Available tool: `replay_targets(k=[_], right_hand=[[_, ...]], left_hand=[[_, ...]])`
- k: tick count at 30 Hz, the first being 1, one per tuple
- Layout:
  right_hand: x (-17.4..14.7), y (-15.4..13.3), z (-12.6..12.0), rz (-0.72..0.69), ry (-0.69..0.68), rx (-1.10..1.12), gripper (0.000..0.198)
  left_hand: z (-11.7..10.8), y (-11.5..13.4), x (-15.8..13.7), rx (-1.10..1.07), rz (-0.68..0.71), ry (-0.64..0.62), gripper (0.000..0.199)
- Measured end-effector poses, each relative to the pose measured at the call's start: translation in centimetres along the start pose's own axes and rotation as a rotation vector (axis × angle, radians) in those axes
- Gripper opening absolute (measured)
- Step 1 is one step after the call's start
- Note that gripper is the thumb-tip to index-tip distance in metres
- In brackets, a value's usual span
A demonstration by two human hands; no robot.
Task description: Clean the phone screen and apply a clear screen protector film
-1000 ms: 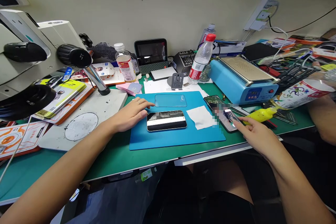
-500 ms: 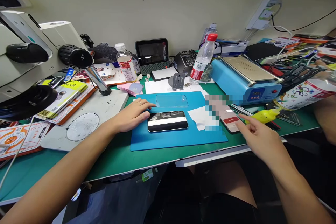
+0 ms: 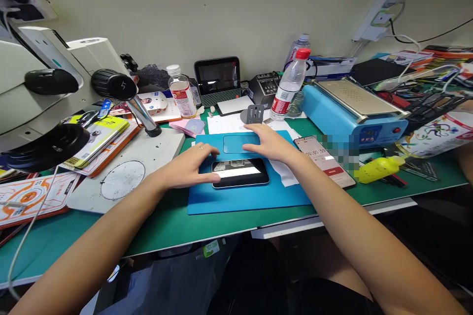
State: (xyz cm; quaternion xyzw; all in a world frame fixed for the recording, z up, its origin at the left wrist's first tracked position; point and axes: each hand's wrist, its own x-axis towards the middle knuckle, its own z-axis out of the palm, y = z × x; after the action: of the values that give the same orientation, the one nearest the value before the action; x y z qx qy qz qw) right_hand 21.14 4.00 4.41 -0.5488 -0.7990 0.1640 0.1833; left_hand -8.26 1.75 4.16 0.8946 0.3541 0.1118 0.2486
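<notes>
A dark-screened phone lies flat on the blue mat, a bright strip reflected across its glass. My left hand is at the phone's left end, thumb over its edge and fingers apart. Behind the phone lies a clear glass screen protector. My right hand hangs over the protector's right side, thumb and fingers spread, with nothing between them. A white wipe or paper sits partly under my right forearm. To the right, a second phone shows a running timer, partly blurred out.
On the left stands a microscope with its pale base. A blue heating plate machine, a yellow squeeze bottle and a red-capped bottle stand right. A small screen and another bottle are behind.
My right hand has left the timer phone and moved left over the screen protector, its fingers now spread. My left thumb has come down to the phone's left edge.
</notes>
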Motion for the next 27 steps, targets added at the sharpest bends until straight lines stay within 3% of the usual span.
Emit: replay_targets(k=[4,8,18,27], right_hand=[[0.1,0.5,0.3,-0.007,-0.091,-0.038,0.083],[0.3,1.0,0.3,-0.027,-0.120,-0.070,0.082],[0.8,1.3,0.6,-0.115,-0.069,-0.134,0.065],[1.4,1.5,1.1,-0.163,-0.045,-0.135,0.065]], left_hand=[[-0.2,0.3,0.0,0.010,-0.038,-0.024,0.068],[-0.2,0.4,0.0,-0.003,-0.052,-0.053,0.070],[-0.1,0.3,0.1,-0.002,-0.033,-0.039,0.070],[0.0,0.2,0.2,-0.003,0.006,-0.013,0.067]])
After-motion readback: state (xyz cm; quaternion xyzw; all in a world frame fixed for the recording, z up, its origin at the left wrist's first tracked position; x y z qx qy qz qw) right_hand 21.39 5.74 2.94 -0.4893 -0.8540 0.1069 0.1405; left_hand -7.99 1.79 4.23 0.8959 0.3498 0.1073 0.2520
